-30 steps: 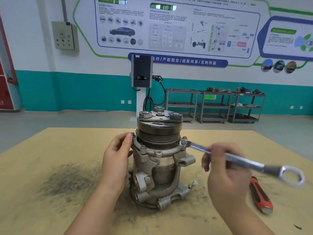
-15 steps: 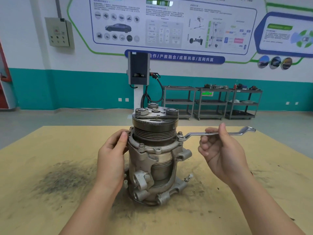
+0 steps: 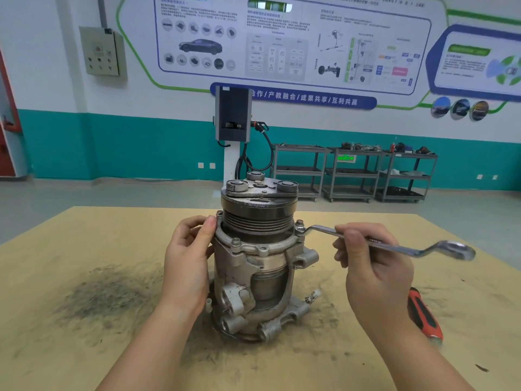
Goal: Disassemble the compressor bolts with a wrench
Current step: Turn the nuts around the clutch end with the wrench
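Note:
A grey metal compressor (image 3: 258, 263) stands upright in the middle of the wooden table (image 3: 84, 348), with a black pulley on top. My left hand (image 3: 189, 261) grips its left side at the flange, thumb against the rim. A silver ring wrench (image 3: 394, 244) sits with one end on the bolt (image 3: 299, 224) at the flange's right side. My right hand (image 3: 369, 266) holds the wrench's shaft, fingers curled round it. The wrench's free ring end points right and slightly toward me. Another bolt (image 3: 235, 242) shows on the flange's front.
A red and black handled tool (image 3: 424, 316) lies on the table to the right of my right hand. Dark metal dust (image 3: 107, 294) covers the table's left part. Beyond the table stand grey shelf carts (image 3: 352, 173) and a charging post (image 3: 232, 119) against the wall.
The wrench swung away from me, then back toward me around the right bolt, my right hand with it. The left hand kept its hold on the compressor.

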`<move>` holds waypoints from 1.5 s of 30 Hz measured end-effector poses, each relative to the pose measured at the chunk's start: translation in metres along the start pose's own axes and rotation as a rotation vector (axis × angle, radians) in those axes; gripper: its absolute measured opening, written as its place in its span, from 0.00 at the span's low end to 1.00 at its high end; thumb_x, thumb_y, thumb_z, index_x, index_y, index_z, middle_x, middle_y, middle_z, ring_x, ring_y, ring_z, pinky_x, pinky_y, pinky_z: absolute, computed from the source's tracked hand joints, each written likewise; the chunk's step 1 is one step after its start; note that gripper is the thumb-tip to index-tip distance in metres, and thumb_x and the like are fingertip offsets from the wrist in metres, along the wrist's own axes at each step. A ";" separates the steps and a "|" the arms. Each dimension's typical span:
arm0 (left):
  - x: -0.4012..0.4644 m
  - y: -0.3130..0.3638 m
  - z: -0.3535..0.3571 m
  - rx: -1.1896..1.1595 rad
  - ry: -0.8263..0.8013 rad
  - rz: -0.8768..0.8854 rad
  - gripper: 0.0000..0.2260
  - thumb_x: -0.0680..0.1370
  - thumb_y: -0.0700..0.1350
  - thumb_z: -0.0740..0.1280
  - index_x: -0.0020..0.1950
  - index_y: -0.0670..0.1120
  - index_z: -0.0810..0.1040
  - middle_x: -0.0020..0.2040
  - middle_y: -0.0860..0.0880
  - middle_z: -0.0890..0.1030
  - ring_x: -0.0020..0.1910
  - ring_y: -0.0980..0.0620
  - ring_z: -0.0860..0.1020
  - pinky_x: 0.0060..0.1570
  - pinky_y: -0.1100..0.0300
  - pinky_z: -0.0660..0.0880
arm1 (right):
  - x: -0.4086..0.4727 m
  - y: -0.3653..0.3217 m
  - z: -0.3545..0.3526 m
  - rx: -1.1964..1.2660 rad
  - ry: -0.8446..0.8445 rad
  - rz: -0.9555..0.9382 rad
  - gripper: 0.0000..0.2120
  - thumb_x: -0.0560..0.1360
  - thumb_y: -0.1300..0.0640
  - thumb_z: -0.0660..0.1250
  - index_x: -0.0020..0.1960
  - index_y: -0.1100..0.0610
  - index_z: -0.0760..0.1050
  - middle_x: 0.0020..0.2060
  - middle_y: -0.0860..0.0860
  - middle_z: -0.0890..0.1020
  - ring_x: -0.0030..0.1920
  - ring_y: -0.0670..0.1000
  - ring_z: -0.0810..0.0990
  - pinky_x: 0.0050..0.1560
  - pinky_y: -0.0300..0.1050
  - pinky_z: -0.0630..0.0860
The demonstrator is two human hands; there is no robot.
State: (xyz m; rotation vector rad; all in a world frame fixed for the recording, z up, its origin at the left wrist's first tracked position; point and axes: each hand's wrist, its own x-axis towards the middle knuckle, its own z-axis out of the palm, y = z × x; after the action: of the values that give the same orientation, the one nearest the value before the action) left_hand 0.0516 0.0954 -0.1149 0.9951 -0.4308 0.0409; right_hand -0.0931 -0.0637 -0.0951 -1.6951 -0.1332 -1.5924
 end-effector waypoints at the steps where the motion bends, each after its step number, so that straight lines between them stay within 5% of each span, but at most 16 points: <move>1: -0.001 0.000 0.000 0.005 -0.004 0.000 0.03 0.70 0.53 0.70 0.38 0.57 0.83 0.43 0.52 0.83 0.45 0.54 0.80 0.48 0.56 0.74 | 0.002 -0.001 -0.001 0.031 0.027 0.050 0.14 0.78 0.42 0.61 0.43 0.50 0.77 0.33 0.47 0.80 0.30 0.45 0.77 0.31 0.36 0.73; 5: 0.000 0.000 0.000 0.027 -0.006 -0.014 0.08 0.73 0.54 0.67 0.38 0.54 0.83 0.44 0.51 0.83 0.47 0.52 0.79 0.49 0.54 0.74 | 0.009 -0.002 -0.004 0.246 0.153 0.299 0.19 0.77 0.41 0.61 0.43 0.57 0.77 0.29 0.49 0.78 0.28 0.48 0.75 0.29 0.38 0.72; 15: -0.002 0.000 -0.001 0.125 -0.043 0.016 0.15 0.73 0.62 0.65 0.49 0.55 0.84 0.51 0.52 0.85 0.54 0.51 0.80 0.50 0.55 0.75 | 0.019 0.009 -0.009 0.505 -0.002 0.579 0.16 0.74 0.49 0.60 0.42 0.62 0.77 0.28 0.54 0.77 0.26 0.49 0.74 0.26 0.39 0.70; 18: -0.005 0.001 -0.007 0.334 -0.252 0.050 0.40 0.61 0.76 0.69 0.68 0.58 0.72 0.66 0.55 0.76 0.66 0.56 0.74 0.62 0.55 0.74 | 0.015 0.010 -0.009 0.413 0.017 0.509 0.16 0.77 0.48 0.61 0.42 0.60 0.77 0.28 0.53 0.77 0.27 0.50 0.74 0.27 0.40 0.71; 20: -0.006 0.002 -0.009 0.391 -0.363 0.039 0.51 0.51 0.79 0.70 0.71 0.64 0.63 0.69 0.60 0.67 0.66 0.67 0.70 0.63 0.65 0.72 | 0.005 0.008 -0.003 0.264 0.062 0.347 0.16 0.80 0.47 0.62 0.43 0.57 0.77 0.29 0.51 0.77 0.28 0.50 0.75 0.28 0.39 0.71; 22: -0.009 0.004 -0.005 0.417 -0.364 0.054 0.45 0.50 0.77 0.72 0.65 0.68 0.63 0.65 0.65 0.64 0.59 0.77 0.69 0.54 0.78 0.69 | -0.005 0.005 0.003 0.153 0.064 0.147 0.11 0.79 0.46 0.62 0.43 0.51 0.78 0.31 0.49 0.78 0.30 0.49 0.76 0.30 0.39 0.72; 26: -0.008 0.001 -0.001 0.418 -0.300 0.069 0.35 0.56 0.68 0.71 0.60 0.66 0.65 0.62 0.64 0.63 0.58 0.75 0.69 0.51 0.80 0.68 | -0.009 0.002 0.006 -0.008 -0.024 -0.095 0.10 0.80 0.45 0.61 0.47 0.47 0.78 0.36 0.41 0.79 0.35 0.45 0.78 0.36 0.40 0.74; 31: -0.012 0.000 0.005 0.410 -0.241 0.120 0.31 0.59 0.67 0.69 0.60 0.63 0.67 0.62 0.62 0.64 0.55 0.78 0.68 0.48 0.84 0.66 | 0.013 -0.003 -0.009 0.238 0.307 0.176 0.14 0.81 0.46 0.60 0.44 0.54 0.76 0.30 0.46 0.78 0.31 0.47 0.76 0.31 0.39 0.73; 35: -0.027 0.002 0.018 0.474 -0.109 0.150 0.29 0.61 0.67 0.68 0.59 0.61 0.67 0.63 0.58 0.64 0.60 0.75 0.66 0.51 0.84 0.64 | 0.013 -0.003 -0.008 0.346 0.325 0.326 0.15 0.82 0.52 0.56 0.42 0.56 0.76 0.28 0.45 0.77 0.29 0.44 0.75 0.29 0.38 0.72; 37: -0.047 -0.002 0.033 0.551 0.037 0.226 0.29 0.64 0.68 0.67 0.60 0.58 0.65 0.61 0.58 0.65 0.60 0.71 0.67 0.55 0.79 0.65 | 0.005 -0.009 -0.004 0.371 0.288 0.301 0.16 0.81 0.50 0.58 0.39 0.52 0.78 0.27 0.47 0.76 0.27 0.47 0.74 0.28 0.39 0.70; 42: -0.078 -0.012 0.063 0.672 0.121 0.370 0.30 0.74 0.66 0.57 0.69 0.48 0.61 0.71 0.46 0.63 0.71 0.47 0.64 0.72 0.46 0.63 | -0.009 -0.019 0.007 0.407 0.136 0.275 0.18 0.73 0.35 0.65 0.38 0.50 0.79 0.26 0.48 0.74 0.25 0.49 0.71 0.29 0.39 0.68; 45: -0.055 0.000 0.047 0.505 0.141 0.313 0.38 0.72 0.68 0.56 0.75 0.46 0.56 0.67 0.52 0.63 0.69 0.58 0.63 0.71 0.56 0.62 | -0.011 -0.021 0.012 0.482 0.115 0.343 0.20 0.69 0.33 0.69 0.38 0.50 0.80 0.26 0.49 0.75 0.25 0.49 0.72 0.28 0.37 0.69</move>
State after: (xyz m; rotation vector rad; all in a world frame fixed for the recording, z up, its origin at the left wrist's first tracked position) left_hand -0.0149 0.0656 -0.1129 1.4013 -0.4531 0.5205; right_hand -0.0975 -0.0377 -0.0942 -1.1786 -0.1459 -1.2714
